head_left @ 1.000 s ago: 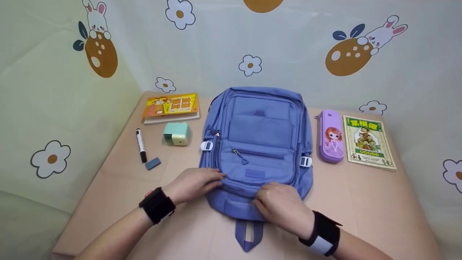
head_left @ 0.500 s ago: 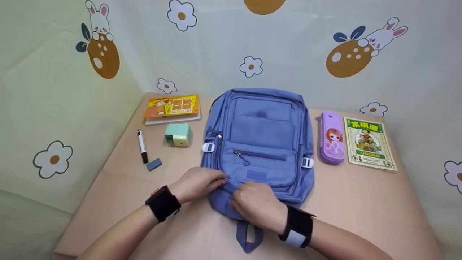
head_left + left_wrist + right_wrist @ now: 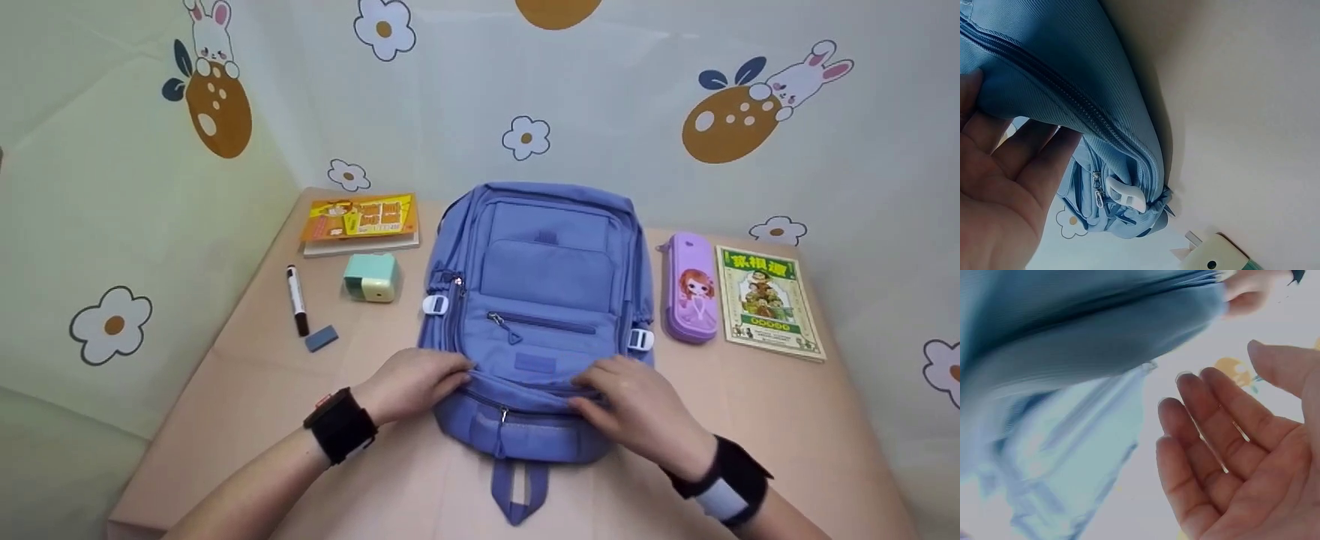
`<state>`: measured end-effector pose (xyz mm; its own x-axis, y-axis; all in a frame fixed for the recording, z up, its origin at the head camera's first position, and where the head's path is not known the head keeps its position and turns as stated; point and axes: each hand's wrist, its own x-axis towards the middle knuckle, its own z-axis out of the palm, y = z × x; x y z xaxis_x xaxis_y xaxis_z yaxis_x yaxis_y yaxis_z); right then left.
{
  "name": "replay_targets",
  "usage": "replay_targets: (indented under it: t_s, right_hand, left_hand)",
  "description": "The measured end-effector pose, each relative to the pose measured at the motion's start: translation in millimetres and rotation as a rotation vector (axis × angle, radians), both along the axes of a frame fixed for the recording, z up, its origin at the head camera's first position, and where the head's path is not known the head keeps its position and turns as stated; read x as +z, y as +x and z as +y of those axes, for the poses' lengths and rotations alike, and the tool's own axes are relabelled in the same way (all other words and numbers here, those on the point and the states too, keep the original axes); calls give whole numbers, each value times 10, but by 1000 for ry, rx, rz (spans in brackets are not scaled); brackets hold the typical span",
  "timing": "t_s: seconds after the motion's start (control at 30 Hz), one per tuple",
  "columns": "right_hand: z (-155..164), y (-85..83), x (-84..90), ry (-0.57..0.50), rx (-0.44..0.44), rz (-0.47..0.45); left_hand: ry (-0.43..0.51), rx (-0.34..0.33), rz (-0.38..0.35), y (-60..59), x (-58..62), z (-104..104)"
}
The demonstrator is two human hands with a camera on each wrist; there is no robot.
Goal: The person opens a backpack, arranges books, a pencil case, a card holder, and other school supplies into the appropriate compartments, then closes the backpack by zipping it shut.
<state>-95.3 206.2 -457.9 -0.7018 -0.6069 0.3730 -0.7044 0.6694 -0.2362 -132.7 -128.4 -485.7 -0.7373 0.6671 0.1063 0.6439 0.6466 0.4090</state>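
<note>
Lying flat mid-table on the tan tabletop (image 3: 750, 420) before rabbit-and-flower walls (image 3: 637, 112), the blue backpack (image 3: 544, 285) has both hands at its near edge. Left wrist view: the left hand (image 3: 999, 185) pinches the backpack's fabric. Right wrist view: the right hand (image 3: 1235, 455) shows fingers straight, slightly apart.

A backpack (image 3: 544, 300) is lying flat at the middle of the surface (image 3: 750, 420), its carry loop pointing toward the person. To its left are sitting a pencil sharpener (image 3: 370, 277), a marker (image 3: 297, 300) and an eraser (image 3: 321, 338), with a workbook (image 3: 360, 222) behind them. To its right a pencil case (image 3: 691, 298) is lying just beside a book (image 3: 768, 301). The left hand (image 3: 416, 382) and right hand (image 3: 641, 405) are resting on the backpack's near end.
</note>
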Motion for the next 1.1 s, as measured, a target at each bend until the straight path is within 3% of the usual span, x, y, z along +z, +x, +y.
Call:
replay_targets:
  t_s: [0.27, 0.6, 0.87, 0.97, 1.1]
  right_hand:
    - [116, 37, -334, 12, 36, 7]
    - [41, 42, -397, 47, 23, 17]
    - [34, 52, -377, 75, 13, 2]
    - [39, 50, -380, 78, 12, -8]
    - [37, 47, -386, 72, 14, -15]
  left_hand:
    - [27, 31, 32, 47, -37, -10]
    - [96, 53, 34, 153, -4, 12]
    - [177, 113, 206, 329, 132, 110]
    - [138, 100, 239, 436, 145, 189]
    - [24, 71, 297, 548, 47, 304]
